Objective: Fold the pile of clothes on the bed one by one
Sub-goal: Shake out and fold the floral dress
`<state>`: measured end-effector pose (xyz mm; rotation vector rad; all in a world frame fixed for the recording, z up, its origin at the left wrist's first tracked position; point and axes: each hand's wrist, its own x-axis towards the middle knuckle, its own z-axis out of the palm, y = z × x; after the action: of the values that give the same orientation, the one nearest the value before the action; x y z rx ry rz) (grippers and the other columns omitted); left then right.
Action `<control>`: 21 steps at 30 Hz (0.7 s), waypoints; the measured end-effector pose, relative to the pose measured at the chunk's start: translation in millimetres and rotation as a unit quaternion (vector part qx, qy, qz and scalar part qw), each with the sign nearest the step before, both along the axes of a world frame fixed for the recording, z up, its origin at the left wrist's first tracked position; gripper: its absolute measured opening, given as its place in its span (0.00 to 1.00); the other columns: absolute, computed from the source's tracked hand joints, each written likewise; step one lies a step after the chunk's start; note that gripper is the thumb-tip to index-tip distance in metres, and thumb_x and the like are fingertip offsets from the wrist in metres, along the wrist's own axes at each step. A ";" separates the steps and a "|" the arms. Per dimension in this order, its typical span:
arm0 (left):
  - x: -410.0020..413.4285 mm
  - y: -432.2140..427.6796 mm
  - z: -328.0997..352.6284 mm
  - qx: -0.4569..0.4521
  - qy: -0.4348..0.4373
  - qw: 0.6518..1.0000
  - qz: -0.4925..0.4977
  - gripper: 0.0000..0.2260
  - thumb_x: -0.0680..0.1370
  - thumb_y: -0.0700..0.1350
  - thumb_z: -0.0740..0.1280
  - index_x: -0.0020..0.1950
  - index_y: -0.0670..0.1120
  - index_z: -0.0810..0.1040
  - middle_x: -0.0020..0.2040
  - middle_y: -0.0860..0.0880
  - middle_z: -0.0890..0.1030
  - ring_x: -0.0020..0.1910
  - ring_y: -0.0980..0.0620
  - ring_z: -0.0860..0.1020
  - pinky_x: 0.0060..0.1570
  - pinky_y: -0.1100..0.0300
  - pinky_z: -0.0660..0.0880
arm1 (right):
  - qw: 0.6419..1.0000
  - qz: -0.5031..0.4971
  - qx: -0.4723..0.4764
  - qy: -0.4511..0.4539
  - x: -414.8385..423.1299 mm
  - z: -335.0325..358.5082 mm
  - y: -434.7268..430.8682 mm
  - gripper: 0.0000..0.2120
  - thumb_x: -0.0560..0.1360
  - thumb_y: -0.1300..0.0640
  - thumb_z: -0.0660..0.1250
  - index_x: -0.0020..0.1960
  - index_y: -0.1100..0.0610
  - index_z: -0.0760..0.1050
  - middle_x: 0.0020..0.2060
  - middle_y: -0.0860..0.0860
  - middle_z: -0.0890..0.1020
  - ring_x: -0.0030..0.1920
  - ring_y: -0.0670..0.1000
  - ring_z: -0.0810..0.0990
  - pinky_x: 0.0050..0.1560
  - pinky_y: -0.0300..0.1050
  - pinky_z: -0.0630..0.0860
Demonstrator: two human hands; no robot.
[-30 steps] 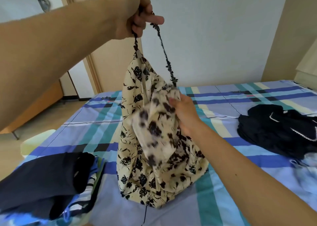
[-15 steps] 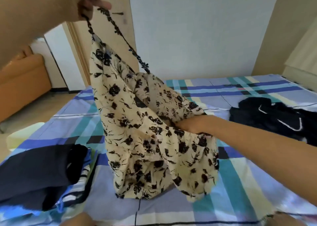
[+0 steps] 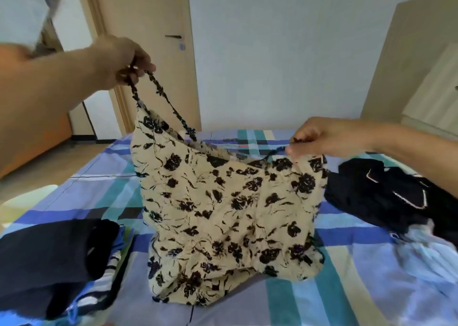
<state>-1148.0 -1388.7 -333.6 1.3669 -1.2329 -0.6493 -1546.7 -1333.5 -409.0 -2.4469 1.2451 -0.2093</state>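
A cream camisole with black flowers hangs spread out over the plaid bed, its hem resting on the sheet. My left hand pinches one thin black strap high at the upper left. My right hand pinches the other strap lower, at the right. A heap of unfolded dark clothes with white piping lies on the bed at the right.
A stack of folded clothes, dark on top and striped below, sits at the bed's near left corner. Pale blue fabric lies near the right heap. A wooden door and a white wall stand behind the bed.
My right hand has come out from under the fabric and taken hold of the second strap, pulling it rightwards. The camisole now hangs spread wide between both hands.
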 end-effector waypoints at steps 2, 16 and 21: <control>-18.0 10.0 4.1 0.047 -0.031 0.998 -0.032 0.08 0.81 0.40 0.63 0.44 0.43 0.79 0.47 0.45 0.82 0.30 0.55 0.75 0.26 0.65 0.72 | 0.999 0.009 -0.018 -0.049 -3.2 -7.9 -6.1 0.32 0.74 0.27 0.60 0.44 0.57 0.81 0.38 0.69 0.76 0.34 0.63 0.75 0.41 0.63 0.72; -28.9 56.7 -181.9 0.173 -0.553 0.767 -0.275 0.45 0.60 0.74 0.72 0.73 0.60 0.64 0.64 0.59 0.76 0.59 0.52 0.77 0.57 0.56 0.71 | 0.912 -0.154 -0.068 0.374 -5.3 -138.2 13.2 0.18 0.76 0.41 0.67 0.56 0.54 0.71 0.39 0.47 0.71 0.44 0.54 0.75 0.44 0.46 0.75; -49.4 72.3 -297.3 0.219 -0.668 0.640 -0.310 0.54 0.65 0.64 0.78 0.81 0.58 0.47 0.64 0.48 0.78 0.63 0.45 0.76 0.60 0.51 0.72 | 0.975 -0.179 -0.029 0.126 -17.8 -180.3 6.9 0.16 0.72 0.55 0.73 0.33 0.50 0.67 0.33 0.52 0.70 0.38 0.58 0.72 0.33 0.44 0.63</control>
<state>-1197.4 -1316.5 -630.9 1.8702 -3.0050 -0.2794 -1564.5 -1326.6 -589.3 -2.3327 1.8130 -0.0295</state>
